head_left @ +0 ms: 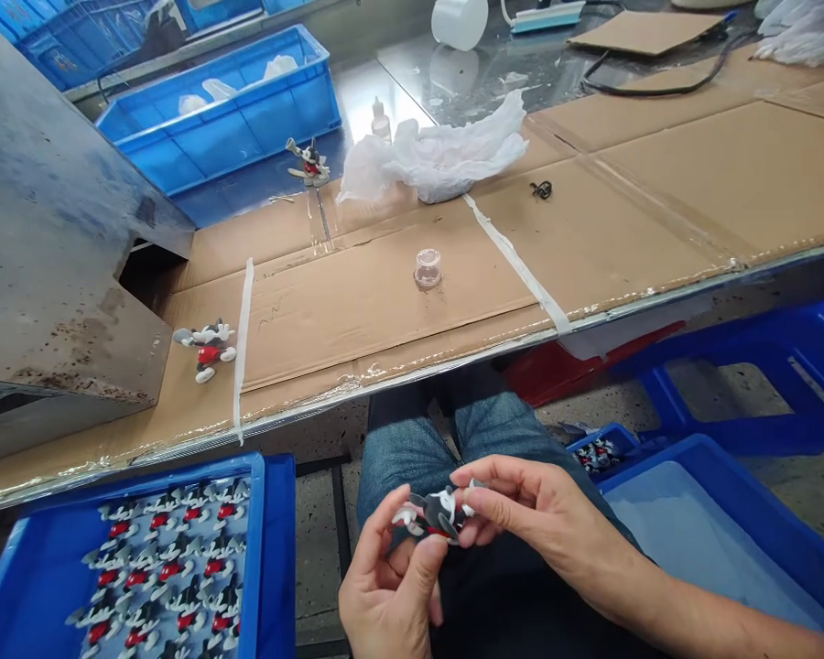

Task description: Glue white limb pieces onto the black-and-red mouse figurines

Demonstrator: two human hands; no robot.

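Note:
Above my lap, both hands are closed on one small black, white and red cartoon mouse figurine (441,513). My left hand (398,577) pinches its left side between thumb and fingers, near a white part that sticks out. With thumb and fingertips, my right hand (522,503) grips the right end, where a small grey-white part shows; whether that part is separate I cannot tell. A similar figurine (210,352) lies on the cardboard at the table's left. Another figurine (309,163) stands farther back, by the blue crate.
At lower left a blue tray (257,549) holds rows of figurines. On the cardboard-covered table (357,320) are a small clear cup (428,269), a white plastic bag (446,151) and a black coil (542,189). Another blue tray (714,522) sits at my right; a blue crate (233,128) stands behind.

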